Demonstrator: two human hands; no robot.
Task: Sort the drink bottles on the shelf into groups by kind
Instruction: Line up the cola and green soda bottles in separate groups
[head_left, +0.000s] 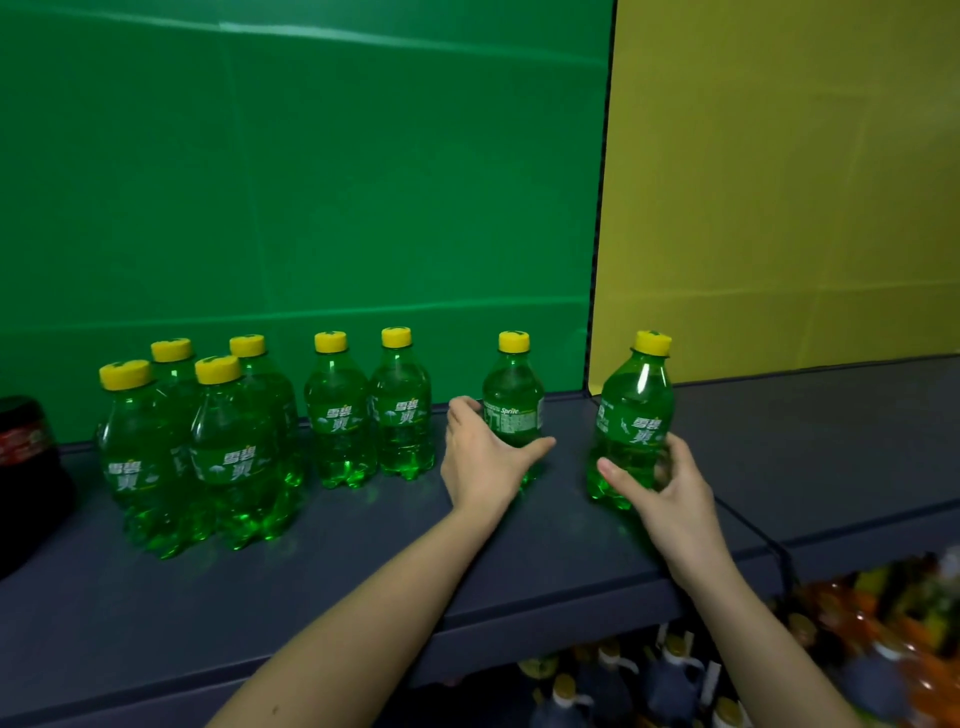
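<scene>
Several green Sprite bottles with yellow caps stand on a dark grey shelf (363, 545). A tight cluster of them (208, 447) stands at the left, and a pair (369, 415) stands in the middle. My left hand (480, 462) wraps round the lower body of a single bottle (513, 400) whose back label faces me. My right hand (660, 488) grips the rightmost bottle (636, 415) near its base; that bottle tilts slightly to the right.
A dark cola bottle (26, 467) with a red label shows at the far left edge. Behind the shelf are a green panel (311, 182) and a yellow panel (779, 182). Below the shelf sit dark jugs (613, 680) and orange packages (893, 623).
</scene>
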